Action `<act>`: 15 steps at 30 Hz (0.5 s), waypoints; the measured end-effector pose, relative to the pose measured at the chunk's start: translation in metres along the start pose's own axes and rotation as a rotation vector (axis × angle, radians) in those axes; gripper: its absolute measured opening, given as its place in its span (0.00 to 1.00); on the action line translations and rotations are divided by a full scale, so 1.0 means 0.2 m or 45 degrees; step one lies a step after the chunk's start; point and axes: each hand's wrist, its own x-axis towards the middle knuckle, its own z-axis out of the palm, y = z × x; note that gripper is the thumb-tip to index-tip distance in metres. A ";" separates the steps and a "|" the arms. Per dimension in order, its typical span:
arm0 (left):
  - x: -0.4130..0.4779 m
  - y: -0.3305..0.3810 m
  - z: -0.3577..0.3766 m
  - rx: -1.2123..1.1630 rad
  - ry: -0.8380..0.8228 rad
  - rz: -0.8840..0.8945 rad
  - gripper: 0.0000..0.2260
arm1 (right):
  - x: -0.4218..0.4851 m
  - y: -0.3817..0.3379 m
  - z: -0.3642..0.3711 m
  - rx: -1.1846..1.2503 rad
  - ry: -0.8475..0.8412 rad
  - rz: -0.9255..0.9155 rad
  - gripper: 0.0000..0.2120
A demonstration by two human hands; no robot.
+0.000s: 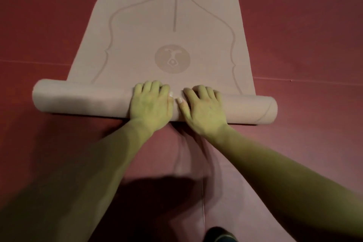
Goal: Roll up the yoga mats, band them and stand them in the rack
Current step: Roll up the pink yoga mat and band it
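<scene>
Both hands lie palm-down on a partly rolled yoga mat (137, 45), side by side and just apart at the middle of the roll (78, 100). The left hand (151, 104) and the right hand (204, 108) each have their fingers curled over the far side of the roll, tips tucked down where the roll meets the flat part of the mat. The thumbs point inward along the top and almost meet. Bare forearms run back from the wrists toward the near edge of the view.

The roll is a thick, pale pink tube lying crosswise on the red floor (304, 35), its two ends reaching out past the side edges of the flat stretch. The unrolled part runs away from the hands across the floor. It carries a round emblem (172, 59) just beyond the fingers, a straight centre line farther off, and curved lines near each side edge. A faint seam (29, 62) crosses the floor on both sides of the mat. A dark shape (220, 235) sits at the near edge of the view; I cannot tell what it is.
</scene>
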 end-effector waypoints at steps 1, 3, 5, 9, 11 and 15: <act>0.00 0.00 0.00 0.005 0.002 0.008 0.16 | 0.00 0.00 0.00 -0.007 -0.001 -0.006 0.19; -0.01 0.00 0.01 -0.003 0.005 0.024 0.16 | -0.01 0.01 0.01 -0.008 0.005 -0.030 0.20; 0.00 0.00 0.02 -0.013 0.007 0.013 0.16 | -0.02 0.03 0.01 -0.002 -0.009 -0.060 0.23; 0.00 0.00 0.04 0.005 0.061 -0.004 0.15 | -0.03 0.03 0.01 -0.013 -0.033 -0.110 0.24; 0.00 0.00 0.04 0.005 0.087 -0.010 0.15 | -0.02 0.05 0.02 -0.020 0.001 -0.125 0.23; 0.00 0.01 0.03 0.005 0.076 -0.008 0.14 | -0.03 0.06 0.03 -0.036 0.047 -0.155 0.23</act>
